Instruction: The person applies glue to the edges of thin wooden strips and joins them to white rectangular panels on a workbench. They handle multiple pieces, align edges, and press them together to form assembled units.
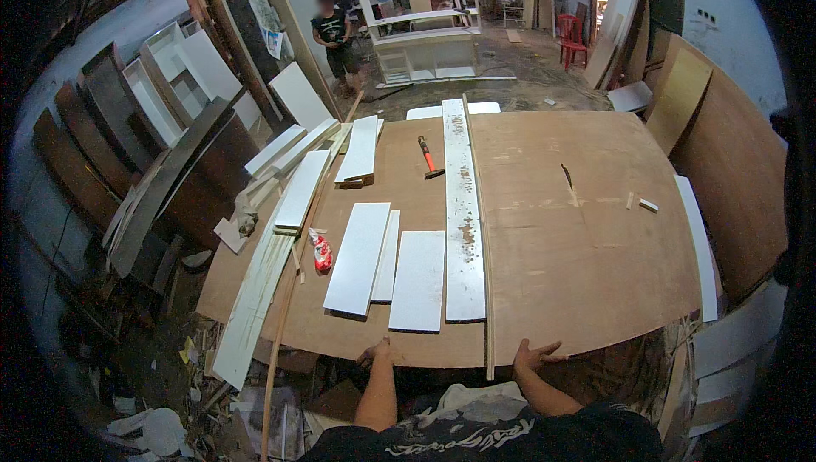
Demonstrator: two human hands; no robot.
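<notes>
My left hand rests at the near edge of a large brown plywood sheet, thumb apart from the fingers, which are partly dark against the edge. Farther right on the same edge lies my right hand, its fingers spread and holding nothing. Just beyond my left hand are a white board, a wider white board and a narrow white strip between them. A long, stained white board runs away from me, with a thin wooden strip along its right side.
A hammer with an orange handle and a red-and-white packet lie on the sheet. More white boards are stacked at left. Panels lean at right. A person stands beyond, near a white cabinet frame.
</notes>
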